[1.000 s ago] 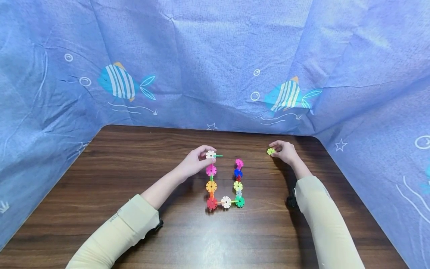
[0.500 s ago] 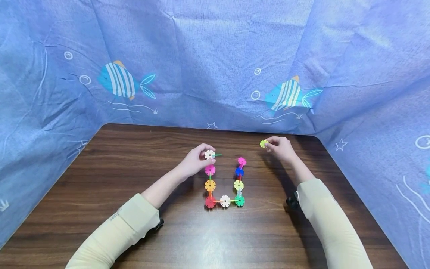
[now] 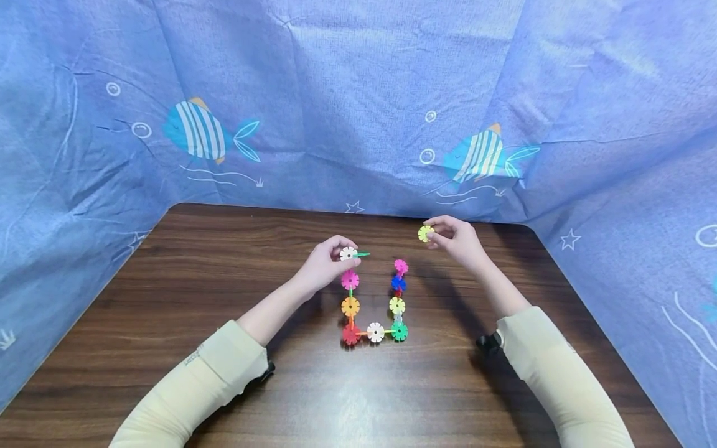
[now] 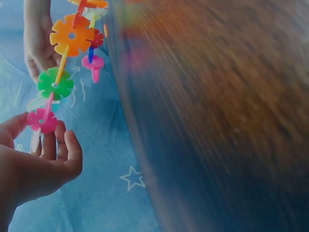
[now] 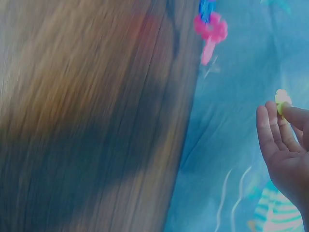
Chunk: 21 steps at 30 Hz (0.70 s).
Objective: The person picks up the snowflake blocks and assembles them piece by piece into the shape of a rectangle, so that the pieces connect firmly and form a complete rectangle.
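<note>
A U-shaped chain of colourful plastic snowflake discs stands over the table, with a red disc (image 3: 351, 335) and a green disc (image 3: 399, 331) at its near corners. My left hand (image 3: 326, 264) pinches the white snowflake disc (image 3: 348, 254) at the far end of the left arm. Out of that disc a green disc (image 3: 361, 254), seen edge-on, points right. My right hand (image 3: 462, 246) holds a loose yellow snowflake disc (image 3: 425, 233) between thumb and fingers, beyond the chain's right arm. That arm ends in pink pieces (image 3: 400, 266). In the right wrist view the yellow disc (image 5: 282, 102) is partly covered by the thumb.
The brown wooden table (image 3: 269, 398) has a glossy, reflecting top. A blue cloth (image 3: 358, 112) with printed fish hangs behind its far edge and along the sides.
My right hand has lifted the yellow disc and carried it left and away from me, towards the chain. The left hand keeps its pinch with hardly any movement.
</note>
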Each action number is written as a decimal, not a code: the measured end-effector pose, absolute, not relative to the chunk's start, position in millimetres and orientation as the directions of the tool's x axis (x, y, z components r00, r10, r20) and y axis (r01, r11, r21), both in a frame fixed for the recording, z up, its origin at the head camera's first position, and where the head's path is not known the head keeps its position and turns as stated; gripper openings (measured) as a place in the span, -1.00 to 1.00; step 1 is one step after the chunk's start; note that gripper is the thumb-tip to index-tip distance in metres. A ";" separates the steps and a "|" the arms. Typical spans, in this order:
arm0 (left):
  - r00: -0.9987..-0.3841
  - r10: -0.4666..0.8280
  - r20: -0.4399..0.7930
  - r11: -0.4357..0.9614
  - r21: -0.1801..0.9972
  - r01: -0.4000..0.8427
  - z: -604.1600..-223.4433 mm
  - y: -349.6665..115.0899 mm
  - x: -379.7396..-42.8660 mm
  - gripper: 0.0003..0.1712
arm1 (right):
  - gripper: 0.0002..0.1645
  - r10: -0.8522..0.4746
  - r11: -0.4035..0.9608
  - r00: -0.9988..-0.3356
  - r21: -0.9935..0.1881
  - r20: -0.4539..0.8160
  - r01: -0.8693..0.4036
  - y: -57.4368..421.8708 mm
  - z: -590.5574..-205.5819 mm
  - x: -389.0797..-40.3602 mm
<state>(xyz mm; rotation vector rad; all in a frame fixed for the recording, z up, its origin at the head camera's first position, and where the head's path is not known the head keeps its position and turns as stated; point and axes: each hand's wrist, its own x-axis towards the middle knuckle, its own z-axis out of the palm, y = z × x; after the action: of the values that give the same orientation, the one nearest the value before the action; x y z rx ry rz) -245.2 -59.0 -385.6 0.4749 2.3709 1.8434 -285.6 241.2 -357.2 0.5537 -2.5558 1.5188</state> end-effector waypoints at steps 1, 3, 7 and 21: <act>-0.949 0.297 0.111 0.220 0.959 0.181 -385.2 -58.8 -245.6 -0.69 | -0.68 -0.258 0.417 -0.922 -0.828 0.288 -0.375 235.8 -352.8 -280.5; -0.951 0.286 0.115 0.219 0.959 0.182 -385.0 -58.4 -246.3 -0.71 | -0.69 -0.266 0.405 -0.916 -0.827 0.300 -0.389 225.7 -345.5 -271.6; -0.952 0.276 0.130 0.223 0.955 0.195 -385.5 -57.8 -247.1 -0.73 | -0.71 -0.255 0.389 -0.914 -0.832 0.316 -0.396 215.6 -347.4 -268.1; -0.937 0.296 0.187 0.211 0.944 0.255 -387.7 -55.2 -246.5 -0.74 | -0.72 -0.225 0.326 -0.935 -0.883 0.274 -0.337 182.5 -358.9 -252.5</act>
<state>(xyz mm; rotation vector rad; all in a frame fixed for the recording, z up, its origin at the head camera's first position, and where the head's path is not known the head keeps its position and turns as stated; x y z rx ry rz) -246.5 -55.2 -387.7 0.5497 2.4181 1.8728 -252.5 182.5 -358.9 0.5256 -2.4740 1.6871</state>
